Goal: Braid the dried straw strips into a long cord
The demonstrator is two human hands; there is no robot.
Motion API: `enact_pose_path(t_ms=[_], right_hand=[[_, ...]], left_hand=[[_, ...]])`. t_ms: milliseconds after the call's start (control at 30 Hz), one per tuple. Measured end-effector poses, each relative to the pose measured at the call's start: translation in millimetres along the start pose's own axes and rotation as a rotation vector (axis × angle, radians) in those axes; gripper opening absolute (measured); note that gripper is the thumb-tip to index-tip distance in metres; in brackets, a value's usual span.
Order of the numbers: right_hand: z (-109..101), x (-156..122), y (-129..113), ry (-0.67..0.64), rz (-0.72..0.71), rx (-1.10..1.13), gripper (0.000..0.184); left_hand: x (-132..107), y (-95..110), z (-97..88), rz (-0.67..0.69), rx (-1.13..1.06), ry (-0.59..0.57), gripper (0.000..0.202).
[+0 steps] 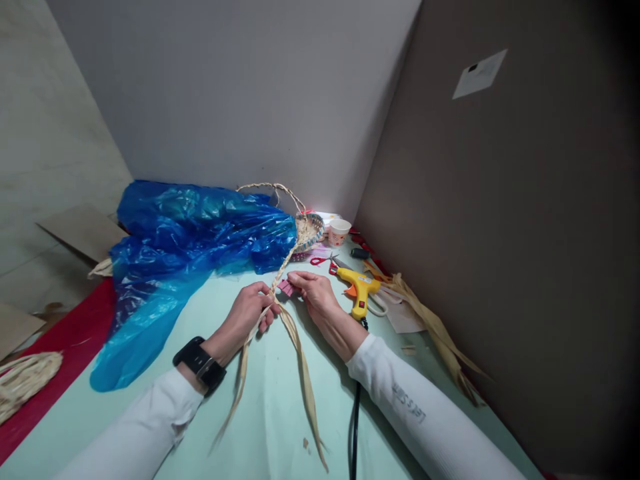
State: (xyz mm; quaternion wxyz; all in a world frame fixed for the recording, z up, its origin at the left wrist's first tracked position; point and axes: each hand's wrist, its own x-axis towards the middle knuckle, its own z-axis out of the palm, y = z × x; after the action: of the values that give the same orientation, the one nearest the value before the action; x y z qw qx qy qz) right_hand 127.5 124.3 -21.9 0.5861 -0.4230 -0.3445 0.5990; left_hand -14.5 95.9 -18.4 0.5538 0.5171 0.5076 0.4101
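Note:
My left hand (249, 308), with a black watch at the wrist, pinches a pale braided husk cord (283, 268) near the braid's lower end. Loose flat strands (303, 350) spread below that grip over the table. My right hand (320, 297) is closed on a small pink piece (285, 287), possibly a clip, right beside the braid. Whether the pink piece touches the braid I cannot tell. Upward, the cord runs to a small woven basket (311, 230) lying partly under blue plastic.
A blue plastic bag (200, 223) covers the back left. Right of my hands lie a yellow glue gun (361, 287) with a black cable, red-handled scissors (320, 260) and dry husks (430, 320). A paper cup (339, 232) stands by the corner walls.

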Motion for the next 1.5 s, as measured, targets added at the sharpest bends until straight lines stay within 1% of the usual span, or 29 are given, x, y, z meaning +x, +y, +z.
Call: enact_pose_path(t_ms=[133, 267, 500, 633, 800, 867, 967, 1100, 1167, 1300, 1433, 1500], right_hand=[[-1, -1, -1, 0.004, 0.009, 0.009, 0.014], [0, -3, -2, -0.002, 0.011, 0.017, 0.012], [1, -2, 0, -0.021, -0.001, 0.033, 0.012], [0, -1, 3, -0.032, -0.003, 0.033, 0.016], [-2, -2, 3, -0.062, -0.011, 0.024, 0.02], [-4, -3, 0, -0.101, 0.005, 0.014, 0.021], [-9, -5, -8, -0.199, 0.058, -0.014, 0.026], [-18, -8, -17, -0.308, 0.107, -0.077, 0.036], [-21, -8, -21, -0.348, 0.113, -0.115, 0.038], [-29, -5, -25, -0.443, 0.065, -0.301, 0.039], [-38, -1, -26, -0.481, 0.073, -0.477, 0.037], [-42, 1, -27, -0.515, 0.036, -0.559, 0.038]], left_hand=[[3, -2, 1.5, 0.007, 0.029, 0.004, 0.006], [4, -3, 1.6, 0.004, 0.071, 0.035, 0.006], [0, 0, 10.1, 0.054, 0.228, 0.044, 0.009], [1, 1, 11.6, 0.079, 0.273, 0.035, 0.01], [1, 2, 10.7, 0.072, 0.251, -0.008, 0.008], [-1, 2, 10.9, 0.068, 0.226, -0.023, 0.007], [-2, 1, 11.0, 0.065, 0.193, -0.034, 0.006], [1, -2, 9.9, 0.055, 0.188, -0.018, 0.004], [2, -3, 9.1, 0.048, 0.194, -0.01, 0.003], [1, -4, 7.8, 0.031, 0.196, -0.006, 0.004], [0, -3, 7.3, 0.015, 0.192, 0.006, 0.007], [0, -3, 7.4, 0.005, 0.189, 0.011, 0.007]])
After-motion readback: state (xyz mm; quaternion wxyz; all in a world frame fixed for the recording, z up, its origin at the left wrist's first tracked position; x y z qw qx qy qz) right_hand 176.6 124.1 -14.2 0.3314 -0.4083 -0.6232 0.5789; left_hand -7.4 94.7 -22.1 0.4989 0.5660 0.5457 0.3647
